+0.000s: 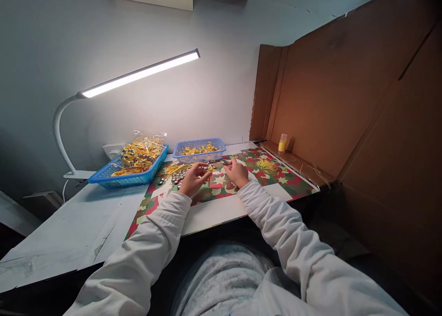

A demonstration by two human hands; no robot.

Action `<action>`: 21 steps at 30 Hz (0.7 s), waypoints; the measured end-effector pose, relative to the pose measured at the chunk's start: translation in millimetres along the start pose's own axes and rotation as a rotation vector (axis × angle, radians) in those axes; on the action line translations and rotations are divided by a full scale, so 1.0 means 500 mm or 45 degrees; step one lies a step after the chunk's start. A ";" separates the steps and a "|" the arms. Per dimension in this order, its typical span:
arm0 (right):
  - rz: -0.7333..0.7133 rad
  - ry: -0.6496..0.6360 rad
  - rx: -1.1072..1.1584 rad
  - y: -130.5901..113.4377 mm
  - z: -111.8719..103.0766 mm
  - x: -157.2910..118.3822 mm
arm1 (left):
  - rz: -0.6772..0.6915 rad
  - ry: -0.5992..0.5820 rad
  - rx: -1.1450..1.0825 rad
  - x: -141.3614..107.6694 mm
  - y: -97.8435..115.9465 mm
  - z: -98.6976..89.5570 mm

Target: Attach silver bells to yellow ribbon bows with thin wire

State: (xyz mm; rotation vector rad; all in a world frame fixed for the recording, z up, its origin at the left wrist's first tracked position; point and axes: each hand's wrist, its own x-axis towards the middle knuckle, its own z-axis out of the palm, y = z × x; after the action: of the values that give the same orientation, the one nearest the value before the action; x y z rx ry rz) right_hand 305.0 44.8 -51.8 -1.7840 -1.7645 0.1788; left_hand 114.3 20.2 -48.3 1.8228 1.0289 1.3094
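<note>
Work surface: a star-patterned sheet (293, 192) lies over the table, with a pale strip (214, 215) along its near edge. Both hands are above the sheet, facing each other.

Left hand (193, 180): thumb and forefinger appear to pinch a small yellow piece (210, 169), located in the gap between the hands. Right hand (238, 174): fingers are curled, tips toward the left; whether they are pressed on anything cannot be told.

For good control, the small yellow piece is best gripped near its working end, with both wrists low and steady. Silver round beads (177, 175) lie just beside the left hand; sleeve contact could scatter them. Yellow cords (267, 165) lie beyond the right hand and should remain untangled.

Farther back, a blue-violet basket (198, 158) holds yellow pieces. The LED desk lamp (141, 74) lights the area; fine work should benefit from its beam.
</note>
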 end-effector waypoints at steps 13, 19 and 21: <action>-0.507 0.057 0.317 -0.004 0.014 -0.004 | -0.194 0.029 -0.077 0.013 -0.022 -0.001; -0.790 -0.082 0.622 -0.029 0.018 -0.036 | -0.188 -0.055 -0.023 0.008 -0.014 0.004; -0.800 -0.039 0.551 -0.028 0.016 -0.039 | -0.189 -0.067 0.015 0.007 -0.012 0.005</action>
State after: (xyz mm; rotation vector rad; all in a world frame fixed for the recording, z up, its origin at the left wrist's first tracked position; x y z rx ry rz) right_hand 286.7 28.0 -57.5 -0.8834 -2.0290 0.2966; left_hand 116.2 25.8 -52.9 1.7441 1.1227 1.1635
